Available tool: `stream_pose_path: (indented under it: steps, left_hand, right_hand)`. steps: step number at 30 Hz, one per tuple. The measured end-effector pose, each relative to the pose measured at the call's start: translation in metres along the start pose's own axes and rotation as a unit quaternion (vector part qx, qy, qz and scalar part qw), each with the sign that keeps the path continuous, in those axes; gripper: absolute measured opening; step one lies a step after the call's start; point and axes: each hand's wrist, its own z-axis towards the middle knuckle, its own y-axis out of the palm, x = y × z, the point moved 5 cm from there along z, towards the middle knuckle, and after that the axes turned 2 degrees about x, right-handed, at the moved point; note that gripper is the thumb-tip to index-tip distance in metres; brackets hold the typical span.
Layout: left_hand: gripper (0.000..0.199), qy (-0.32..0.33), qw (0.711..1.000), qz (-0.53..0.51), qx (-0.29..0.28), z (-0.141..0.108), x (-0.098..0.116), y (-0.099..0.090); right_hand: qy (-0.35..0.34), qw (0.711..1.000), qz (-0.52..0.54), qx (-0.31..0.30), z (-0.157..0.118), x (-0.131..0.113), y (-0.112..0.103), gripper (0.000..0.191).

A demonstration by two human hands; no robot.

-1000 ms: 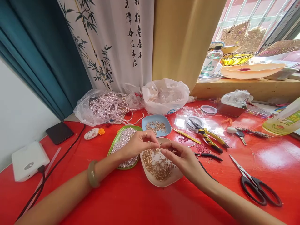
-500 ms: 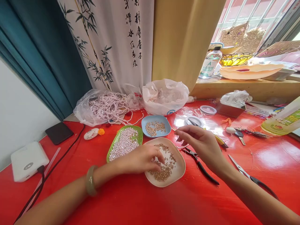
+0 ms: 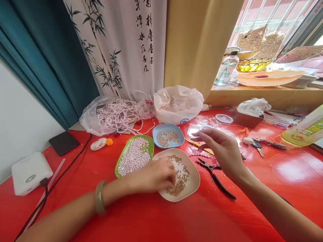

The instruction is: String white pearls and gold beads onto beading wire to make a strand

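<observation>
My left hand point(image 3: 157, 175) reaches over the cream dish point(image 3: 193, 188), its fingers curled in at the gold beads point(image 3: 179, 186); whatever they pinch is hidden. To the right, my right hand point(image 3: 220, 148) is raised above the table with thumb and forefinger pressed together. What it holds is too fine to make out. Below it lies a short strand of pink beads point(image 3: 203, 154). A green tray point(image 3: 152, 144) of pearly pink beads point(image 3: 135, 157) stands left of the cream dish, and a blue dish point(image 3: 156, 130) with gold beads is behind it.
Black-handled pliers point(image 3: 213, 174) lie beneath my right hand. Scissors are mostly hidden by my right forearm. Behind are a bag of bead strands point(image 3: 116, 114) and a white plastic bag point(image 3: 176, 104). A phone point(image 3: 64, 143) and a white box with a cable point(image 3: 32, 173) sit at left.
My left hand's fingers have curled in more over the cream dish. My right hand has shifted slightly right and up, uncovering more of the pink strand and pliers and covering the scissors.
</observation>
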Motion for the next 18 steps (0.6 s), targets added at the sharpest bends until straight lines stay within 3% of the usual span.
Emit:
stream_pose_path:
  steps: [2,4,7,9,13,18]
  left_hand:
    - [0.008,-0.016,0.998,-0.051,0.024,0.001,-0.004,-0.002]
    - [0.008,-0.072,0.983,-0.159,0.06,0.002,-0.012,-0.004]
    - [0.008,-0.164,0.909,-0.363,0.124,0.003,-0.028,-0.005]
    - [0.01,-0.189,0.85,-0.462,0.169,0.003,-0.035,-0.007]
    - [0.015,-0.2,0.778,-0.555,0.216,0.003,-0.043,-0.01]
    - [0.018,-0.198,0.742,-0.597,0.231,0.002,-0.05,-0.008]
  right_hand:
    - [0.001,1.0,0.01,0.01,-0.001,0.0,-0.001,0.015]
    - [0.004,1.0,0.015,0.007,-0.003,-0.001,0.002,0.016]
    - [0.021,0.999,0.029,-0.037,-0.011,0.002,0.015,0.016]
    - [0.041,0.995,0.034,-0.084,-0.018,0.007,0.028,0.015]
    - [0.083,0.983,0.032,-0.16,-0.033,0.019,0.051,0.016]
    - [0.117,0.975,0.027,-0.186,-0.041,0.027,0.06,0.014]
